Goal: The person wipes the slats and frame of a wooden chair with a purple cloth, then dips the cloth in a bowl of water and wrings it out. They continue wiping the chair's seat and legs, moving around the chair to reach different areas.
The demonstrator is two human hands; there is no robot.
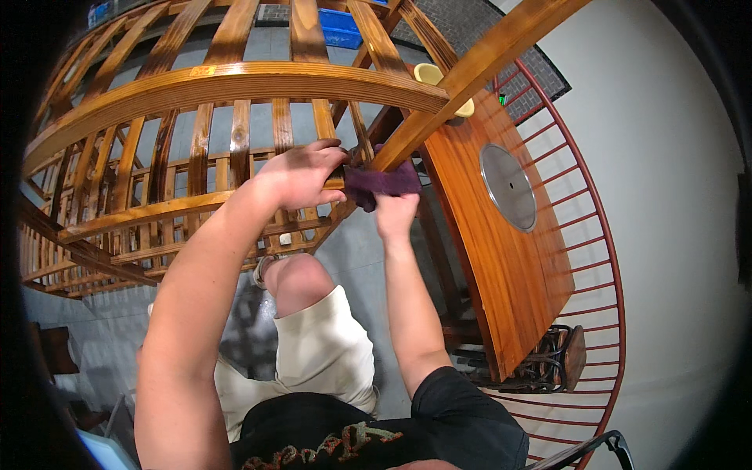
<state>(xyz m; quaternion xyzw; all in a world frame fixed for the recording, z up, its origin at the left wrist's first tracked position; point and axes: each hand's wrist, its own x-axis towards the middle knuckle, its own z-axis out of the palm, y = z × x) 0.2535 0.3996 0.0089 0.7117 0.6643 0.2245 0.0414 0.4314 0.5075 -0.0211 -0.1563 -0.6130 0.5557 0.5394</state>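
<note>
Around the sloping post (489,59) of a slatted wooden rack (258,81), a dark purple cloth (382,185) is wrapped, and the right hand (397,210) is clenched on it from below. The left hand (304,176) is just beside it, at the end of the lower rail (157,210), fingers reaching toward the cloth; whether it grips the rail or the cloth too, I cannot tell. Slats fan out to the left over a grey floor (352,251). To the right is a brown wooden table (470,211) with a round metal disc (511,188) in its top, and a pale yellow item (428,74) shows partly behind the post. Farther out, a reddish railing (578,153) curves along the pale wall (666,219), and a blue bin (339,29) sits beyond the rack.
</note>
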